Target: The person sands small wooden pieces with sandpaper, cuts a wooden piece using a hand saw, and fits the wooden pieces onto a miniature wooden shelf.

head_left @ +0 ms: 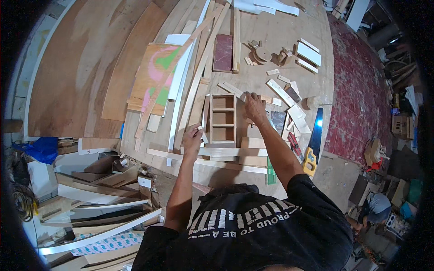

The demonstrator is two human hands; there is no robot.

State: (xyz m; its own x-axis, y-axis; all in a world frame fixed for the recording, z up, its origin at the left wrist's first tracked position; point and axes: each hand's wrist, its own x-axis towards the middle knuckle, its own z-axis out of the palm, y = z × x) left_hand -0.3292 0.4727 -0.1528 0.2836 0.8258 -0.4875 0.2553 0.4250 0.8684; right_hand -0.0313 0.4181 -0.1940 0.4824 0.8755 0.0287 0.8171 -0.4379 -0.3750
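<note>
A small wooden frame box [224, 109] with three compartments lies on the workbench in front of me. To its left, my left hand [193, 141] is closed in a pinch on a small pale wood piece [201, 134]. Beyond the box's far right corner, my right hand [256, 109] reaches over the bench. Its fingers curl at the near end of a short wooden strip [231, 88], and part of their grip is hidden. Long wooden strips [212, 152] lie crosswise between the box and my body.
A handsaw with a yellow handle [310, 161] and red-handled pliers [294, 145] lie at right. Offcuts [297, 116] and a round wooden piece [262, 55] are scattered beyond. Plywood sheets [77, 67] cover the left. Another person [376, 207] is low at the lower right.
</note>
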